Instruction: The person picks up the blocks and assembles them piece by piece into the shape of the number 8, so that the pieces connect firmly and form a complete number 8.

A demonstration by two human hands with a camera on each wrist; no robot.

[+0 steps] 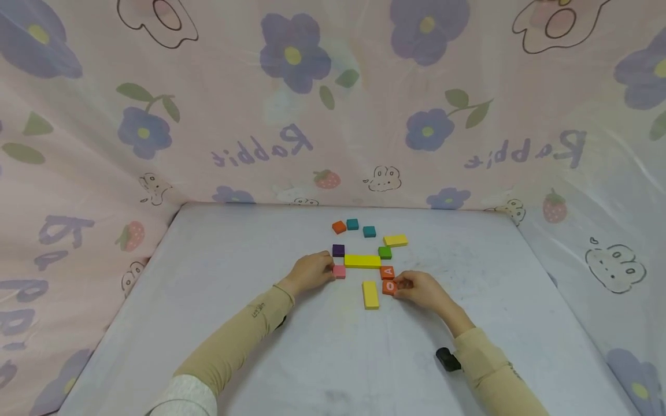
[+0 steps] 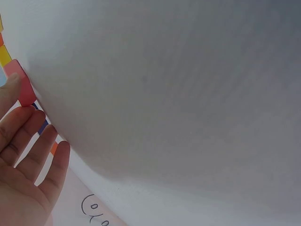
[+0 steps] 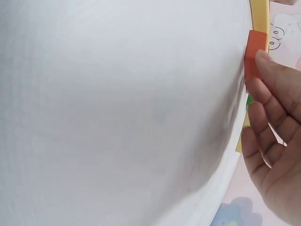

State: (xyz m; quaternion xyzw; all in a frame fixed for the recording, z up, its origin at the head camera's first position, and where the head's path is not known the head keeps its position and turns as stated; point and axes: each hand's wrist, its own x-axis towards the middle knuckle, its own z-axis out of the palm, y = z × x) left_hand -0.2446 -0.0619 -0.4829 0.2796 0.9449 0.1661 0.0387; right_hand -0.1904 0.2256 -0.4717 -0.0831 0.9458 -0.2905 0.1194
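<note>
My left hand (image 1: 312,271) pinches a small pink block (image 1: 339,271) between thumb and index finger; the left wrist view shows the thumb on the pink face and the other fingers loosely extended. Just behind that block lies a dark purple block (image 1: 338,250). With thumb and index finger my right hand (image 1: 421,289) holds an orange-red block (image 1: 389,287) marked with a round white letter. Another orange-red block (image 1: 387,272), lettered A, lies directly behind it. A long yellow block (image 1: 362,262) spans between the pink and purple blocks and the A and green (image 1: 385,252) blocks.
A shorter yellow block (image 1: 370,295) lies left of my right hand. Farther back are an orange block (image 1: 339,227), two teal blocks (image 1: 352,224) and another yellow block (image 1: 395,240). The white table (image 1: 234,242) meets a patterned curtain (image 1: 354,144) at its back and sides.
</note>
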